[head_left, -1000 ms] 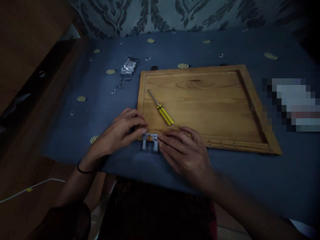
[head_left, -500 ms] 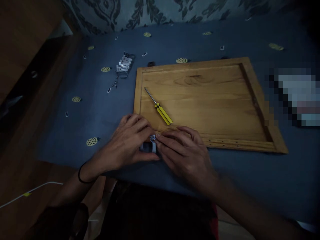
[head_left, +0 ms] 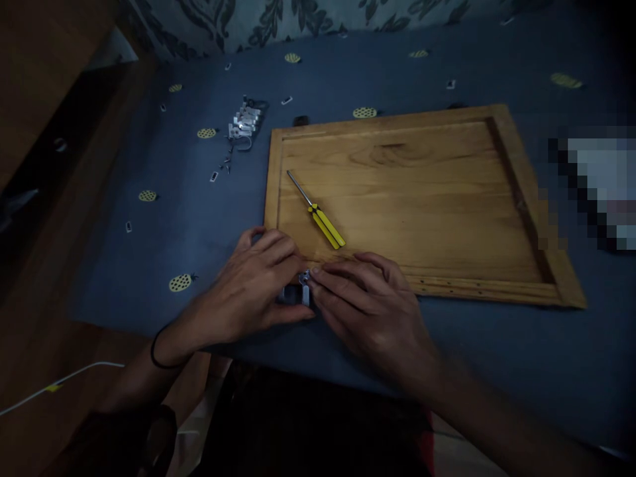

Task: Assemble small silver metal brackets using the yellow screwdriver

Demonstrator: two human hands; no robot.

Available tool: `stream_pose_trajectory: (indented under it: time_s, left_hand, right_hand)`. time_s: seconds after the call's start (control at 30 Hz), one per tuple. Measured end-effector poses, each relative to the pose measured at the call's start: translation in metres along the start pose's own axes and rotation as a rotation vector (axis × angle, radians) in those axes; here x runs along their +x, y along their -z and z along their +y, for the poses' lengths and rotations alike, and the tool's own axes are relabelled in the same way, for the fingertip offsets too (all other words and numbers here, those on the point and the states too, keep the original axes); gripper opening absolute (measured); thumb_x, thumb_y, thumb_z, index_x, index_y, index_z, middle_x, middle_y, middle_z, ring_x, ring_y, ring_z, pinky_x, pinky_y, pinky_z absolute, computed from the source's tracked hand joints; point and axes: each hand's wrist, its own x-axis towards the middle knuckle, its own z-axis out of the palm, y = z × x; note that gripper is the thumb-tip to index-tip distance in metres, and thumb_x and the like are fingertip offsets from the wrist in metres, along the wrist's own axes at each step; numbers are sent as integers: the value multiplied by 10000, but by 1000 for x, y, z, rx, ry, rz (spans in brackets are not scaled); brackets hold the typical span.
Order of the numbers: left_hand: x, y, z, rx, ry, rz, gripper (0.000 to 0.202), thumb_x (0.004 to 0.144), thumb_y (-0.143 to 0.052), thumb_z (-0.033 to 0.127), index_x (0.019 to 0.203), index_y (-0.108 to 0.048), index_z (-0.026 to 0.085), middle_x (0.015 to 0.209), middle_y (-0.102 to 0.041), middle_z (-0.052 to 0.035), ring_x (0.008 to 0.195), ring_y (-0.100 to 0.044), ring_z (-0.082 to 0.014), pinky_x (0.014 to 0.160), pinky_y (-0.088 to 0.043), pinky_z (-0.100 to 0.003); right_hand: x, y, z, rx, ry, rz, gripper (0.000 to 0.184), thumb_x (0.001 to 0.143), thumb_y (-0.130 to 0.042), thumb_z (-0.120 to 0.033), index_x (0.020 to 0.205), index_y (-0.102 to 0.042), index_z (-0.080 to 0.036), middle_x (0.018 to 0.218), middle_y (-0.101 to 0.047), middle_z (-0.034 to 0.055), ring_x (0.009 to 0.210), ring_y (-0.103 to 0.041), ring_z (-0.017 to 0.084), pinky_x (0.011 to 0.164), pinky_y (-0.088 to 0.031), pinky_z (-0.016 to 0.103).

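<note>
A metal cabinet hinge lies at the near edge of the framed wooden panel, towards its left corner. My left hand is curled around the hinge, fingers on the panel's frame and thumb below the hinge arm. From the other side, my right hand has its fingertips pressed together against the hinge; anything between them is hidden. A screwdriver with a yellow and black handle rests on the panel just beyond both hands, its shaft pointing to the far left.
Several more hinges are piled on the blue pineapple-print cloth at the far left, with small screws near them. A pixelated pale object sits at the right. Patterned wallpaper borders the back.
The view has shifted slightly, so the panel appears a little larger and farther right. Both hands keep nearly the same hold at the hinge, and the screwdriver lies where it was.
</note>
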Motion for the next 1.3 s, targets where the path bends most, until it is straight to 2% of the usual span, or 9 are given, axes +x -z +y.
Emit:
stream_pose_trajectory:
  time_s: [0.17, 0.3, 0.43, 0.5, 0.77, 0.97, 1.1, 1.2, 1.3]
  left_hand:
    - [0, -2, -2, 17, 8, -6, 367, 897, -818, 493, 1064, -684, 196, 1074, -720, -57, 1097, -611, -274, 1014, -407, -466]
    - [-1, 5, -4, -50, 20, 81, 477, 911, -741, 634, 1068, -688, 187, 1051, -723, -71, 1044, -612, -270, 950, -448, -452]
    - [-3, 16, -7, -176, 143, 242, 251, 1079, -561, 429, 1089, -695, 216, 1010, -730, -54, 978, -644, -235, 893, -498, -421]
    - [-4, 18, -10, -195, 214, 307, 234, 1100, -494, 334, 1071, -705, 239, 983, -731, -43, 958, -657, -226, 893, -512, -417]
    - [-4, 8, -29, -200, 245, 310, 254, 1060, -518, 359, 1047, -725, 214, 990, -747, -54, 966, -677, -228, 909, -520, -381]
    - [-4, 3, -41, -72, 310, 416, 280, 1028, -530, 350, 1052, -757, 186, 919, -728, -59, 920, -662, -239, 870, -515, -376]
    - [-7, 6, -60, -53, 417, 468, 278, 1026, -506, 303, 1120, -742, 190, 989, -742, -58, 961, -685, -222, 885, -534, -357]
    - [-6, 16, -85, 7, 474, 506, 264, 1013, -514, 248, 1150, -730, 181, 1013, -747, -66, 940, -695, -211, 828, -553, -332]
    - [1, 27, -116, 72, 548, 518, 244, 976, -558, 173, 1137, -740, 167, 1025, -748, -75, 960, -700, -224, 882, -566, -368]
  right_hand:
    - [-2, -2, 1, 17, -10, -19, 166, 1007, -654, -155, 965, -765, -272, 1030, -843, -33, 985, -743, 208, 1010, -507, 453]
    - [-4, -4, 2, -7, 3, -10, 128, 1000, -670, -151, 1015, -754, -247, 1035, -843, -16, 999, -743, 206, 1011, -491, 439]
    - [-4, -3, 3, -2, 23, -5, 86, 984, -698, -160, 1017, -758, -211, 1040, -841, -9, 992, -726, 193, 977, -510, 426]
    - [-3, -2, 2, 0, 14, -6, 99, 987, -692, -158, 1002, -767, -222, 1037, -845, -23, 982, -726, 184, 971, -519, 418]
    - [-3, -3, 4, 17, 26, -10, 135, 1022, -643, -174, 1024, -769, -223, 1062, -849, -18, 998, -744, 204, 963, -539, 426]
    - [-5, -6, 5, 40, 38, 2, 113, 1003, -669, -169, 1045, -772, -188, 1070, -844, 7, 1023, -723, 203, 966, -530, 428]
    - [-7, -9, 5, 65, 24, 8, 107, 978, -700, -162, 1032, -781, -205, 1054, -845, 7, 1030, -725, 203, 953, -519, 414]
    - [-7, -11, 6, 74, 23, 64, 140, 976, -681, -135, 1006, -787, -222, 1034, -848, 2, 1004, -732, 198, 925, -536, 412]
    - [-6, -12, 7, 74, 46, 88, 171, 989, -645, -130, 1009, -787, -223, 1028, -848, 10, 992, -735, 198, 903, -547, 413]
